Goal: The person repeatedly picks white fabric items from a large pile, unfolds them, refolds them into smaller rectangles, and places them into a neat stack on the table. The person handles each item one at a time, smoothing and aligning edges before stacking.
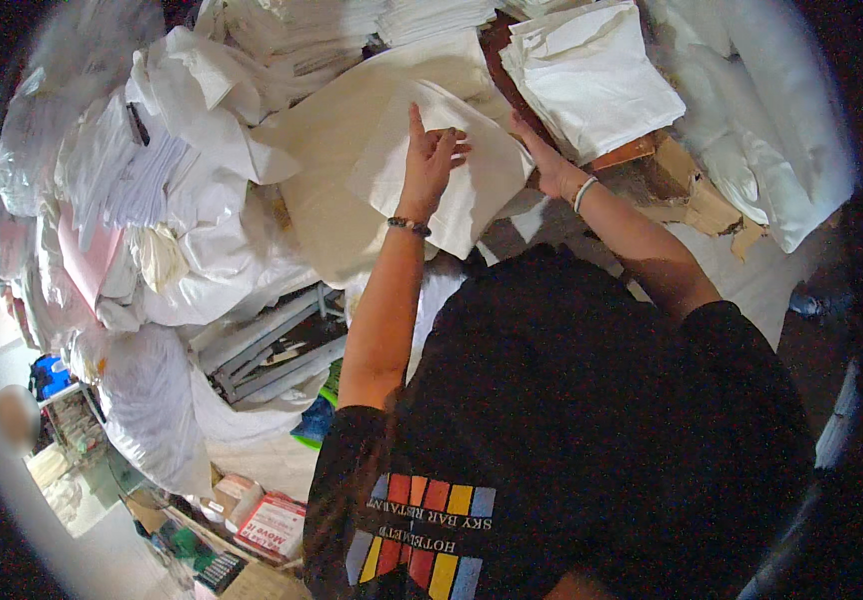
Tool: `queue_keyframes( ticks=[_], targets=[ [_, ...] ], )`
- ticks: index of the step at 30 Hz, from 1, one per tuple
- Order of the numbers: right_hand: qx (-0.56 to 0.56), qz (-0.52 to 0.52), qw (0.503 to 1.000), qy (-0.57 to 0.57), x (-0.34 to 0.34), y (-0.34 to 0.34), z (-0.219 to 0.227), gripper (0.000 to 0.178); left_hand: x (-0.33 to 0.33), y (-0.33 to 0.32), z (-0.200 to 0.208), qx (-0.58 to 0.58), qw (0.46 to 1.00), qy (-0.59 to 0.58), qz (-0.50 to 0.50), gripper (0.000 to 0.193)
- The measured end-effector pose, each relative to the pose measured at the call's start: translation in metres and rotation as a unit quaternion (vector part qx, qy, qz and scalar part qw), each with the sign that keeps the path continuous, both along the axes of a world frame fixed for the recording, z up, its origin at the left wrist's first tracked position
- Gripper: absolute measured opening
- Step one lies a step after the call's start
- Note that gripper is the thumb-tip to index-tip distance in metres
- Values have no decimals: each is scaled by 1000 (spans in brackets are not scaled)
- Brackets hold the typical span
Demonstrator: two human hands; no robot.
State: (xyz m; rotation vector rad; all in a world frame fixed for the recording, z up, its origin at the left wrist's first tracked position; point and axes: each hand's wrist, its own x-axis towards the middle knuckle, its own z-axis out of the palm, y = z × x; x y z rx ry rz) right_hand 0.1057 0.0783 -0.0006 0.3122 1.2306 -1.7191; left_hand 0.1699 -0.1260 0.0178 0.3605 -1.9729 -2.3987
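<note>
A white folded cloth (392, 165) lies on a cream cloth (322, 220) spread on the work surface. My left hand (434, 165), with a dark bead bracelet at the wrist, is over the middle of the white cloth. One finger points away from me and the others are partly bent, with nothing visible between them. At the white cloth's right edge is my right hand (549, 168), its fingers stretched out and its wrist in a pale bracelet. Whether its palm presses on the edge is hidden. Just beyond it sits a stack of white folded cloths (597, 85).
White linens (192, 250), some in clear plastic, pile up on the left. More folded stacks (302, 40) line the far side. Torn cardboard (697, 190) juts out at right. A grey metal frame (277, 340) and cardboard boxes (272, 525) are at lower left.
</note>
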Motion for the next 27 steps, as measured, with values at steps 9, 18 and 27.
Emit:
queue_keyframes(
  ticks=[9,18,27],
  targets=[
    [330,108,792,501,13,-1,-19,57,-1,-91,-69,-692,718,-68,22,78],
    [436,209,701,525,5,-7,-1,46,-9,-137,-12,-427,862,-164,-217,60],
    [251,-61,729,634,31,56,89,30,29,-68,86,-130,968,-109,-188,40]
  ],
)
